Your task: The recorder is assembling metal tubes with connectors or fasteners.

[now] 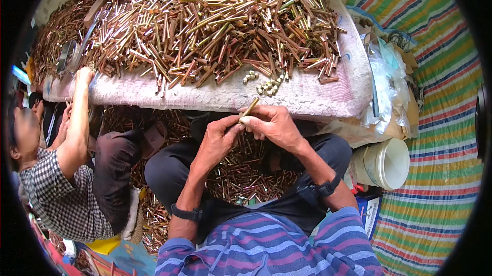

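here, brass tube (250,107) pinched between fingers (248,121)

My two hands meet over my lap, just on the near side of the worktop (318,97).

My left hand (220,135) and right hand (274,125) touch around one metal tube (249,107), just near of the worktop's edge. A heap of tubes (205,20) covers the far part of the worktop; a cluster of small pieces (266,85) lies between heap and edge. More tubes (236,176) lie on the floor under my knees. A bucket (384,163) lies on its side to my right; a co-worker's hand (83,75) rests on the worktop's left end.
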`<state>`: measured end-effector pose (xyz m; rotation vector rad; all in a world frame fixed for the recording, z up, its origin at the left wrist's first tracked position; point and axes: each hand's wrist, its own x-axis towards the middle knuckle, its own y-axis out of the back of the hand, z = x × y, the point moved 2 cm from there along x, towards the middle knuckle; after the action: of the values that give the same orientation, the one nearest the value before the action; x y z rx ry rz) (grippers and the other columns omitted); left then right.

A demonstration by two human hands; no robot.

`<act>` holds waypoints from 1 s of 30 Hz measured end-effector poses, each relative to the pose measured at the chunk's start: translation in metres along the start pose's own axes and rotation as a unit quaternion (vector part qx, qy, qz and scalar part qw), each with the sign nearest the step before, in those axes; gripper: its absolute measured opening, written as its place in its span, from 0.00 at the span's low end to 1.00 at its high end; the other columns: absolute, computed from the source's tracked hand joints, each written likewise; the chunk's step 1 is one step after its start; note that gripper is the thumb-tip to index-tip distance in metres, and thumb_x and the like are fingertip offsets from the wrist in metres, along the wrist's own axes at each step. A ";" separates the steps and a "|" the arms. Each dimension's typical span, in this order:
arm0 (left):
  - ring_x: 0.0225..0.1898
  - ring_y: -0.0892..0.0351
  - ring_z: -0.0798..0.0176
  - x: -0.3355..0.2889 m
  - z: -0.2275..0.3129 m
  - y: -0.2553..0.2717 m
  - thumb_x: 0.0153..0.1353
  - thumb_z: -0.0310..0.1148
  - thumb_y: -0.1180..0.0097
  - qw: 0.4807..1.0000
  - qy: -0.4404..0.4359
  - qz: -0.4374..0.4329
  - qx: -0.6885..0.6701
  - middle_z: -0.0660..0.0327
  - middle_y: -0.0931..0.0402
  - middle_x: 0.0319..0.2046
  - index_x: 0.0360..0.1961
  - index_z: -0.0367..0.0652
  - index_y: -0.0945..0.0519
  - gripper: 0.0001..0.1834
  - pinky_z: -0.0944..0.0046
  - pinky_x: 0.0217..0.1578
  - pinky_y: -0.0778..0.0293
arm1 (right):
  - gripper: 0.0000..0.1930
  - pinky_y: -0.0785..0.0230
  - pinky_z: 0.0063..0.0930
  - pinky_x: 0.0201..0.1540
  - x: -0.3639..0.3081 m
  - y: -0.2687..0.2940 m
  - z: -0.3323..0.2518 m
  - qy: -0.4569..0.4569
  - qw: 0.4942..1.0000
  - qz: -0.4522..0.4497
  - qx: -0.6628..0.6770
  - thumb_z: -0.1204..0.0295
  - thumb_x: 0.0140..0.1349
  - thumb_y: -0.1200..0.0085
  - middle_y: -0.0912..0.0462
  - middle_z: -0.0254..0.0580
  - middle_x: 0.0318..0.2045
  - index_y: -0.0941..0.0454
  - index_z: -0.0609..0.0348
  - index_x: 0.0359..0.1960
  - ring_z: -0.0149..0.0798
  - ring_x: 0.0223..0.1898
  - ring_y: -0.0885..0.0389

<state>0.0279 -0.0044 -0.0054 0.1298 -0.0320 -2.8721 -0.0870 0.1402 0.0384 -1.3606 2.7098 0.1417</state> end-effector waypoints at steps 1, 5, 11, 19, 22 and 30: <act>0.20 0.35 0.80 -0.001 0.001 0.000 0.71 0.29 0.45 1.000 0.007 0.011 -0.007 0.72 0.28 0.23 0.48 0.38 0.17 0.10 0.74 0.18 0.40 | 0.14 0.31 0.16 0.24 0.001 0.003 -0.003 -0.006 1.000 -0.028 -0.014 0.69 0.69 0.42 0.18 0.30 0.26 0.17 0.64 0.51 0.20 0.23 0.24; 0.20 0.33 0.79 0.000 0.012 0.003 0.71 0.30 0.46 0.997 0.063 0.019 -0.028 0.72 0.28 0.23 0.46 0.38 0.17 0.09 0.74 0.17 0.39 | 0.15 0.29 0.21 0.27 0.023 0.052 0.003 -0.003 0.986 0.135 -0.098 0.72 0.65 0.42 0.15 0.36 0.27 0.16 0.65 0.51 0.23 0.25 0.21; 0.20 0.31 0.79 0.000 0.008 0.001 0.72 0.30 0.47 0.997 0.054 0.034 -0.033 0.71 0.27 0.24 0.46 0.38 0.17 0.10 0.74 0.18 0.37 | 0.17 0.24 0.42 0.38 0.059 0.086 0.026 0.047 0.884 0.280 -0.371 0.61 0.61 0.41 0.13 0.52 0.29 0.14 0.63 0.43 0.48 0.32 0.14; 0.21 0.30 0.77 -0.002 0.010 0.003 0.70 0.28 0.47 0.997 0.059 0.045 -0.017 0.69 0.27 0.23 0.44 0.33 0.18 0.10 0.70 0.23 0.33 | 0.17 0.24 0.45 0.41 0.063 0.082 0.015 0.005 0.866 0.288 -0.409 0.57 0.59 0.40 0.14 0.53 0.29 0.13 0.59 0.37 0.54 0.35 0.14; 0.21 0.30 0.78 -0.001 0.003 0.004 0.70 0.30 0.46 0.998 0.054 0.044 -0.009 0.70 0.27 0.24 0.45 0.36 0.17 0.10 0.72 0.21 0.34 | 0.17 0.24 0.39 0.38 0.052 0.080 0.005 -0.011 0.886 0.282 -0.367 0.57 0.59 0.40 0.13 0.48 0.27 0.14 0.61 0.37 0.46 0.31 0.13; 0.21 0.30 0.79 -0.001 0.001 0.002 0.71 0.30 0.46 0.998 0.055 0.038 -0.014 0.71 0.26 0.26 0.48 0.38 0.17 0.11 0.75 0.19 0.37 | 0.11 0.30 0.17 0.22 0.000 0.072 -0.001 0.026 0.980 0.185 -0.074 0.71 0.68 0.42 0.14 0.37 0.29 0.17 0.65 0.46 0.23 0.23 0.19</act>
<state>0.0288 -0.0059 -0.0041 0.2748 0.0229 -2.7837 -0.1452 0.1831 0.0414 -0.8832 3.0222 0.3468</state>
